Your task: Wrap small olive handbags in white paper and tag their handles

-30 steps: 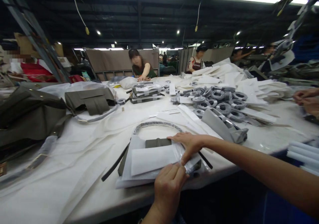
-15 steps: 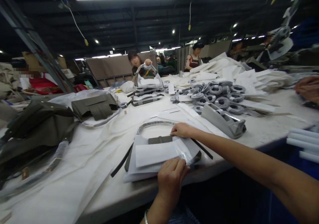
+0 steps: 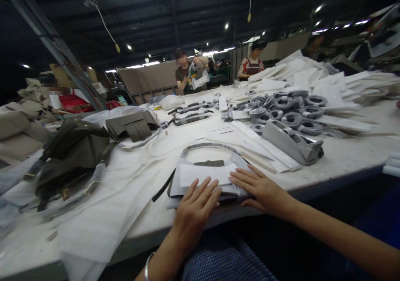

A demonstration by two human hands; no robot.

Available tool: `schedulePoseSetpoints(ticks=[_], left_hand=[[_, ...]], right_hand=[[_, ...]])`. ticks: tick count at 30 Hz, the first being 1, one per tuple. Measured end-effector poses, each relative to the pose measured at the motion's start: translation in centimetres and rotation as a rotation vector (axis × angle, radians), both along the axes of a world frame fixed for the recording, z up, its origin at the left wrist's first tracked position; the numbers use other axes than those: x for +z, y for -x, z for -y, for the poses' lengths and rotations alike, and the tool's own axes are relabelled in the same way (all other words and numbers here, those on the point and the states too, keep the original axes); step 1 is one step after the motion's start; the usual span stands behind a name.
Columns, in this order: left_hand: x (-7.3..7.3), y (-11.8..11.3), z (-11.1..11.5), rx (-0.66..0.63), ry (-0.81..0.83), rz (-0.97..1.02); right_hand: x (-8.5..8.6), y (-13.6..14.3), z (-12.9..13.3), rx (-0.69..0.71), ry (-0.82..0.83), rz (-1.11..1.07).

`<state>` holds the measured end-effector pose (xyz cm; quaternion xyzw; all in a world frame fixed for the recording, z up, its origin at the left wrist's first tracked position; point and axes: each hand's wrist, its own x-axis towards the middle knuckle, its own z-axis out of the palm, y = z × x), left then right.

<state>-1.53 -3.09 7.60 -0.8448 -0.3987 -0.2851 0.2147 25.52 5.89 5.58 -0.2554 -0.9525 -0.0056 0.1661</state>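
A dark olive handbag lies flat at the table's front edge, largely hidden under white sheets. Its arched handle is wrapped in clear plastic and points away from me. On top rests a folded white sheet. My left hand lies on the front of the bag and sheet, fingers stretched out. To its right, my right hand is spread flat over the sheet's right end and the bag's plastic-wrapped side. Neither hand grasps anything. A dark strap sticks out on the left.
Coiled grey straps heap at the back right, before a pile of white sheets. A grey bag lies nearer. Olive bags stand left. Across the table, a person holds up a bag.
Both hands have gone from pinching the bag's right side to lying flat on it. My left hand moved left. The person opposite has lifted a bag off the stack. My view has shifted.
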Motion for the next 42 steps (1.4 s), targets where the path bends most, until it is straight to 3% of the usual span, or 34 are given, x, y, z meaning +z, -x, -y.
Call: schedulePoseSetpoints(ticks=[3, 6, 10, 13, 16, 20, 22, 24, 27, 32, 34, 39, 42], left_hand=[[0.8, 3.6, -0.2, 0.059, 0.074, -0.200], [0.4, 6.1, -0.9, 0.048, 0.203, -0.285], [-1.2, 6.8, -1.4, 0.082, 0.301, -0.158], [-1.6, 6.2, -1.1, 0.102, 0.352, -0.099], [-1.2, 6.0, -0.5, 0.110, 0.382, -0.095], [-0.1, 6.4, -0.1, 0.067, 0.460, -0.143], [0.1, 6.7, -0.2, 0.059, 0.478, -0.157], [0.0, 6.7, -0.4, 0.063, 0.460, -0.153], [-0.7, 6.7, -0.7, 0.092, 0.389, -0.124], [-2.5, 6.3, -1.1, 0.210, 0.229, -0.096], [-3.1, 6.1, -1.4, 0.267, 0.175, -0.090], [-3.6, 5.5, -1.9, 0.300, 0.135, -0.114], [-3.5, 5.4, -2.0, 0.296, 0.126, -0.127]], right_hand=[[-0.9, 0.0, -0.2, 0.001, -0.074, -0.022], [-1.0, 0.2, -0.3, 0.007, -0.098, -0.048], [-0.7, 0.6, 0.6, -0.034, -0.108, -0.076], [-0.8, 1.4, 3.0, -0.026, -0.057, -0.150], [-1.5, 3.1, 5.9, -0.052, 0.201, -0.310], [-2.3, 5.8, 8.0, -0.304, 0.882, -0.565], [-2.1, 6.6, 8.3, -0.345, 1.180, -0.718], [-1.5, 7.0, 8.5, -0.343, 1.371, -0.893], [-0.5, 7.7, 8.6, -0.326, 1.501, -1.108], [-0.9, 9.5, 7.5, -0.250, 1.407, -1.290], [-1.2, 9.9, 6.6, -0.206, 1.402, -1.279], [-0.5, 9.3, 4.4, -0.263, 1.690, -1.191], [0.2, 9.8, 3.4, -0.257, 1.761, -1.185]])
